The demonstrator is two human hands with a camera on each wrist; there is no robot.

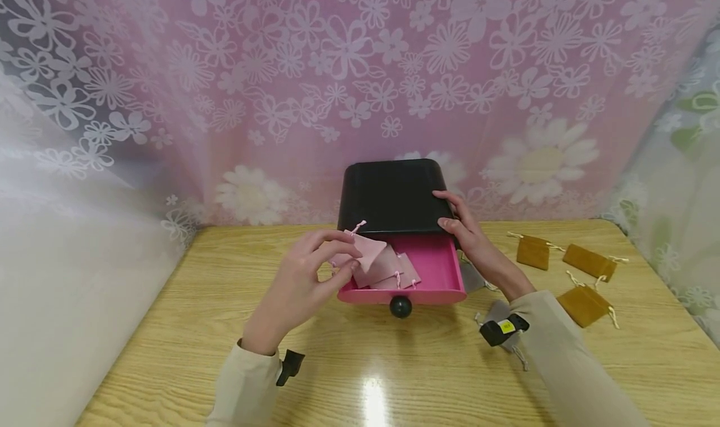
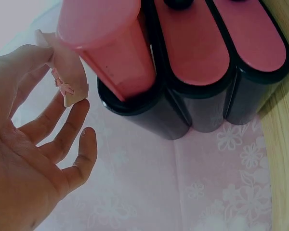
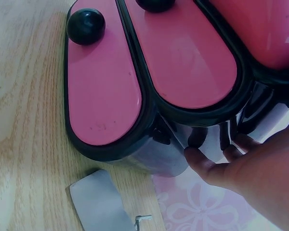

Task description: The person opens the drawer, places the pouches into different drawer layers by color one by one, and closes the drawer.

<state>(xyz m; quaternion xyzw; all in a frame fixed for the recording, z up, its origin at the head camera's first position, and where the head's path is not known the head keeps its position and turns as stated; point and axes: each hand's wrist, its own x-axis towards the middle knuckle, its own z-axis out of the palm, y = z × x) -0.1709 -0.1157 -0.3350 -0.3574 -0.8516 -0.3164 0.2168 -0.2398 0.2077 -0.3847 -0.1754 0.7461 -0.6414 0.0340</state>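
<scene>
My left hand (image 1: 298, 283) pinches a pale pink drawstring pouch (image 1: 368, 250) between thumb and fingers, over the left side of a pulled-out pink drawer (image 1: 433, 264). In the left wrist view the pouch (image 2: 70, 67) hangs at the fingertips beside the drawer's front. More pink pouches (image 1: 385, 269) lie inside the drawer, towards its left. The drawer belongs to a glossy black cabinet (image 1: 394, 195); its two lower drawers (image 3: 106, 91) are closed. My right hand (image 1: 475, 242) rests on the cabinet's right side, with fingertips on the top edge.
Several brown drawstring pouches (image 1: 587, 305) lie on the wooden table (image 1: 225, 296) at the right. Grey pouches (image 3: 98, 199) lie near the cabinet's right side, partly behind my right arm. A floral curtain (image 1: 315, 102) hangs close behind the cabinet.
</scene>
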